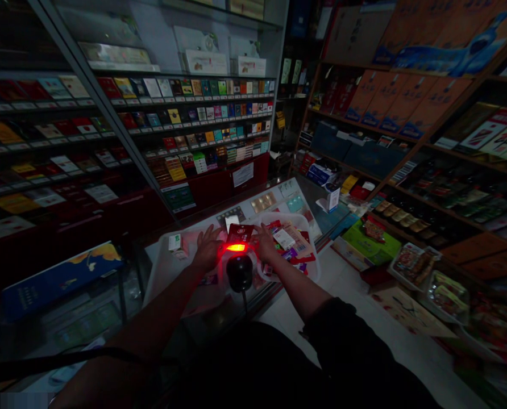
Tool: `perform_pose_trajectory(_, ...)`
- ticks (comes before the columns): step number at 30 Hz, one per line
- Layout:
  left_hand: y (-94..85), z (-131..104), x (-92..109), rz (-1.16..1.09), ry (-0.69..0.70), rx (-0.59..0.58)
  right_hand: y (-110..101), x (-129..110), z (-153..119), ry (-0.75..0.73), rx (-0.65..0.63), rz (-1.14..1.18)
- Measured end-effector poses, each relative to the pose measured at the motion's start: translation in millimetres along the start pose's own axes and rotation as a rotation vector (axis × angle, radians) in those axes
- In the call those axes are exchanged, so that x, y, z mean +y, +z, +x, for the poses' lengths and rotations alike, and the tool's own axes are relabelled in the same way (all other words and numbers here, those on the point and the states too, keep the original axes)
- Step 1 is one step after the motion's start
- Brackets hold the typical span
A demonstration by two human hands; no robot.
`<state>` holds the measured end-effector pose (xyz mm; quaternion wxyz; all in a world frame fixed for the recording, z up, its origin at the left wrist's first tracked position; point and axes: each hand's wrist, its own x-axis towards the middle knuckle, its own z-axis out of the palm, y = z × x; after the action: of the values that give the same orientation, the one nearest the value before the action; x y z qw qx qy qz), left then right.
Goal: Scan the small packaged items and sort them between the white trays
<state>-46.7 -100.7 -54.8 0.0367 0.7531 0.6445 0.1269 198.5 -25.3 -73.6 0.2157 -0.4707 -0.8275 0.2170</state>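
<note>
A small dark red packet (240,232) is held between my two hands, just beyond a black barcode scanner (239,274). The scanner glows bright red along its top. My left hand (209,250) is at the packet's left edge, thumb towards it and fingers partly raised. At its right edge my right hand (264,244) grips with bent fingers. Under my right wrist is a white plastic tub (317,267) of colourful snack packets. Below my left hand lies a translucent shallow tray (157,278) with a small white and green box (177,244) in it.
A glass counter (291,190) runs under the tubs. Cigarette shelves (202,88) stand behind it. A blue flat box (66,278) lies on the left. Cartons (402,102) fill shelves at right, with a green box (368,241) and packaged food (413,264) lower down.
</note>
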Motion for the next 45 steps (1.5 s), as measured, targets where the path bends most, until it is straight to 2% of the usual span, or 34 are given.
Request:
perform_pose_trajectory(3,-0.2,-2,4,0.032,0.005,0.005,1,-3,-4,0.052,-0.004,-0.053)
perform_pose_trajectory(7,-1.0,-2,7,0.044,-0.004,-0.013,2,-4,-6,0.031,-0.030,-0.070)
perform_pose_trajectory(14,4.2,-4,-6,0.026,0.013,-0.022,2,-5,-5,0.015,-0.030,-0.049)
perform_pose_trajectory(21,-9.8,-5,-4,0.034,-0.029,-0.026,-3,-19,4,0.017,-0.059,-0.072)
perform_pose_trajectory(26,-18.6,-13,-13,-0.003,-0.067,0.015,-5,-40,13,0.000,-0.074,-0.099)
perform_pose_trajectory(32,-27.5,-31,-31,-0.027,-0.123,0.047,-1,-75,26,-0.001,-0.150,-0.161)
perform_pose_trajectory(39,-24.2,-65,-57,0.022,-0.202,0.060,15,-118,27,-0.059,-0.216,-0.252)
perform_pose_trajectory(45,-23.5,-93,-73,0.048,-0.244,0.044,30,-145,22,-0.082,-0.270,-0.263)
